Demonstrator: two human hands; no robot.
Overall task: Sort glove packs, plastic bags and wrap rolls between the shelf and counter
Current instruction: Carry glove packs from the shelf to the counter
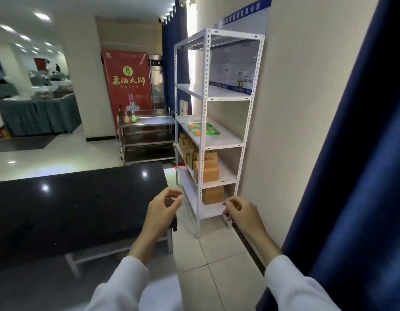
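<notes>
A white metal shelf stands against the right wall. On its middle board lies a green and orange pack, with a pale upright carton at the far end. A black polished counter fills the left foreground. My left hand hovers over the counter's right edge with loosely curled fingers that hold nothing. My right hand hangs in front of the shelf's lowest board, fingers loosely curled, also holding nothing.
Several brown cardboard boxes fill the two lower boards. A steel trolley with two small bottles stands behind the counter, before a red banner. A dark blue curtain hangs close on my right. Tiled floor runs between counter and shelf.
</notes>
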